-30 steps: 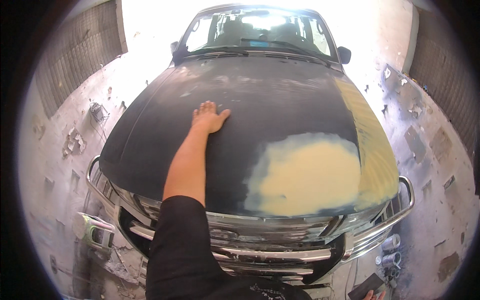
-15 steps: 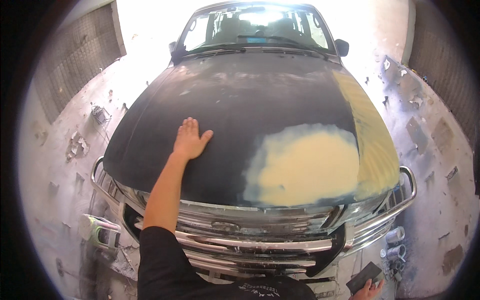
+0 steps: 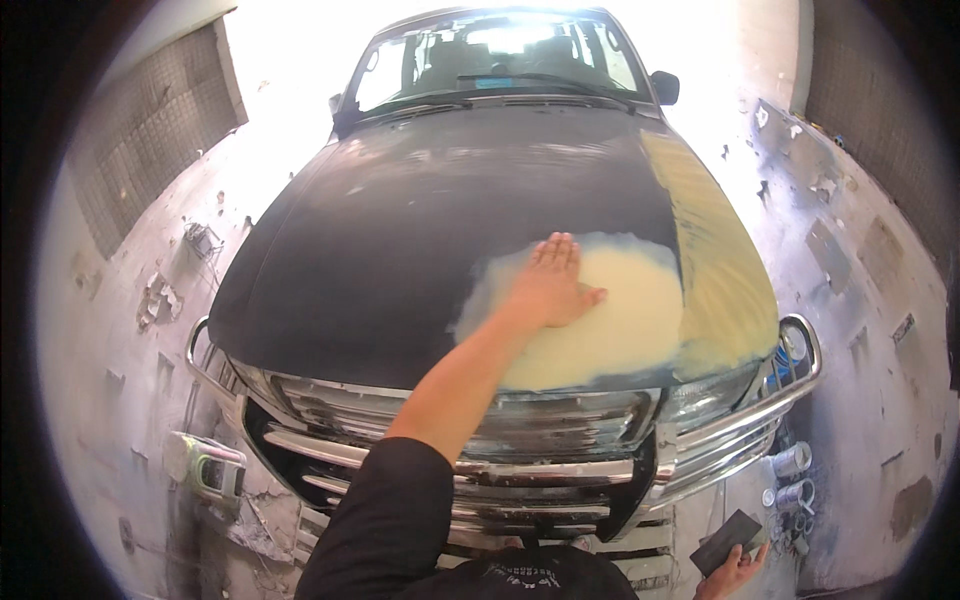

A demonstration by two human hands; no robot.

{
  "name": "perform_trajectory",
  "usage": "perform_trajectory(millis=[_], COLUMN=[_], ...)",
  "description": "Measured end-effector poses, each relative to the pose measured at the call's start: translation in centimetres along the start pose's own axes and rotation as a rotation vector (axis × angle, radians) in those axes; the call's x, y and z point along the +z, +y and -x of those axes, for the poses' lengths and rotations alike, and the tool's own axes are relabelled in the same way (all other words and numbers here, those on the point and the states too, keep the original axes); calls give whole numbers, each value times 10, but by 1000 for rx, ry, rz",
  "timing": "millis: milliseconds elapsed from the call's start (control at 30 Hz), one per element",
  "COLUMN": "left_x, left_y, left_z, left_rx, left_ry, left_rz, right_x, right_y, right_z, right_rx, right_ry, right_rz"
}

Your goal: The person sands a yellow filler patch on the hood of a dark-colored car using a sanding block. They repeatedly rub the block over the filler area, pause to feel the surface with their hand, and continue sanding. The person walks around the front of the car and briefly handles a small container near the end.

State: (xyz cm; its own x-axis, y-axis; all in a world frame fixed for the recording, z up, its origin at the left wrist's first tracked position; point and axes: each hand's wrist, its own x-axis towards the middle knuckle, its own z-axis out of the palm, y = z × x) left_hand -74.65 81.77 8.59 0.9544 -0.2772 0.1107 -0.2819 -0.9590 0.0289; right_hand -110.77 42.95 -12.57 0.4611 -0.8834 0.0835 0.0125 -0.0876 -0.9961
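Note:
A dark, matte vehicle hood (image 3: 350,260) fills the middle of the view. It has a pale yellow filler patch (image 3: 630,320) near the front and a mottled yellow strip (image 3: 718,230) along the right side. My left hand (image 3: 560,285) lies flat on the upper left part of the patch, fingers stretched out and pointing toward the windshield. At the lower right, my right hand (image 3: 740,567) grips a dark, flat rectangular pad (image 3: 724,538).
A chrome grille guard (image 3: 800,385) wraps round the vehicle's front. Cans (image 3: 792,492) stand on the stained floor (image 3: 110,420) at the right. A small stool (image 3: 210,462) is at the lower left, with a metal item (image 3: 200,238) farther back. The windshield (image 3: 500,65) is at the top.
My left hand has moved from the dark left-middle of the hood, down and then rightward onto the pale patch. My right hand has come slightly farther into view with the pad.

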Motion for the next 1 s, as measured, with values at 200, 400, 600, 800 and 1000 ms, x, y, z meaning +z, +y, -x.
perform_trajectory(millis=[200,400,600,800,1000], left_x=[14,59,56,51,45], left_y=[111,143,87,-29,-124], left_z=[-24,10,66,140,196], left_rx=[254,425,348,103,11], left_ry=[-30,250,258,314,374], left_rz=[1,-100,-118,-110,-242], right_x=[-34,-38,-15,12,31], right_y=[12,28,18,9,1], right_z=[-7,-25,-28,-15,8], right_rx=[27,9,-16,-13,4], right_ry=[69,33,3,-111,-120], right_rz=[-49,-30,-7,-85,-104])
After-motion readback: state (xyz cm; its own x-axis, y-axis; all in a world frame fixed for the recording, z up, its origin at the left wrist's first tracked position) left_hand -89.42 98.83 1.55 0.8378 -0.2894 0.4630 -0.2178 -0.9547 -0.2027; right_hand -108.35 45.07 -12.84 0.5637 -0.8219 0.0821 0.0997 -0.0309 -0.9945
